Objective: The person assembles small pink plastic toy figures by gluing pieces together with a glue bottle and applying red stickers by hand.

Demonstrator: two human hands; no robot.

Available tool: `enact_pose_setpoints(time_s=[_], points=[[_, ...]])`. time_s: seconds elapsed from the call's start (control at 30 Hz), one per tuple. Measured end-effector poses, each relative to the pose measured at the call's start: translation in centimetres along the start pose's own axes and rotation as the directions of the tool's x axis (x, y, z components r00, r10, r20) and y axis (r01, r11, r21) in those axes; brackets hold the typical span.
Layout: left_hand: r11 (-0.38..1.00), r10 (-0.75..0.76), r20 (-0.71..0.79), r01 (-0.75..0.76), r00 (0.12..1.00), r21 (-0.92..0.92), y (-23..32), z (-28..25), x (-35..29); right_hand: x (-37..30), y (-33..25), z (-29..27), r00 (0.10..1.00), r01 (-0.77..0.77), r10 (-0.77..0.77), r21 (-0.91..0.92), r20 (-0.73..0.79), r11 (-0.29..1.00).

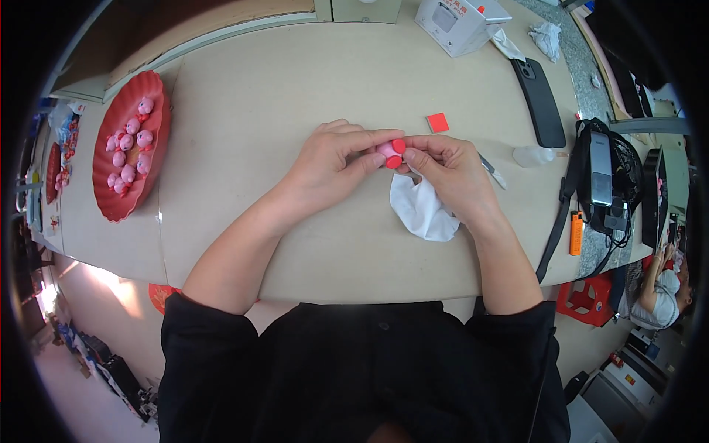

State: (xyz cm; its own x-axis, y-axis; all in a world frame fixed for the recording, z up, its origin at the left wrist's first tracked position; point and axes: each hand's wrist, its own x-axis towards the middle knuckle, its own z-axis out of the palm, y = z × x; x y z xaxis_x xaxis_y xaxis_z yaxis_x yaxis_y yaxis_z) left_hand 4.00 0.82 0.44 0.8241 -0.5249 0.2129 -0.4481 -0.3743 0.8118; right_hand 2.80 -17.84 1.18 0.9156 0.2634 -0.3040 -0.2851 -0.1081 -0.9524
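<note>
Head view, single camera: worn on the person's head, looking steeply down and forward over a beige table [295, 74]. Close range; both forearms enter from the lower edge, torso at bottom. Fisheye: table edges bow, corners dark. Floor shows at left and right margins. No second view.

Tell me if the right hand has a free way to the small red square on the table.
Probably yes. The red square lies on bare table just beyond the right hand, nothing between them. But that hand's fingers share the pink and red figure with the left hand.
</note>
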Motion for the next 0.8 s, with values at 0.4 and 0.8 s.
enact_pose_setpoints(time_s=[0.4,0.8], points=[[0.916,-0.326,0.094,0.339,0.941,-0.216,1.2,-0.7,-0.2,-0.5,-0.5,0.4,0.999,-0.018,0.013,0.126,0.034,0.992],[0.868,-0.421,0.08,0.427,0.903,-0.254,1.4,-0.8,0.4,-0.1,-0.3,0.3,0.998,-0.048,0.042,0.127,0.046,0.991]])
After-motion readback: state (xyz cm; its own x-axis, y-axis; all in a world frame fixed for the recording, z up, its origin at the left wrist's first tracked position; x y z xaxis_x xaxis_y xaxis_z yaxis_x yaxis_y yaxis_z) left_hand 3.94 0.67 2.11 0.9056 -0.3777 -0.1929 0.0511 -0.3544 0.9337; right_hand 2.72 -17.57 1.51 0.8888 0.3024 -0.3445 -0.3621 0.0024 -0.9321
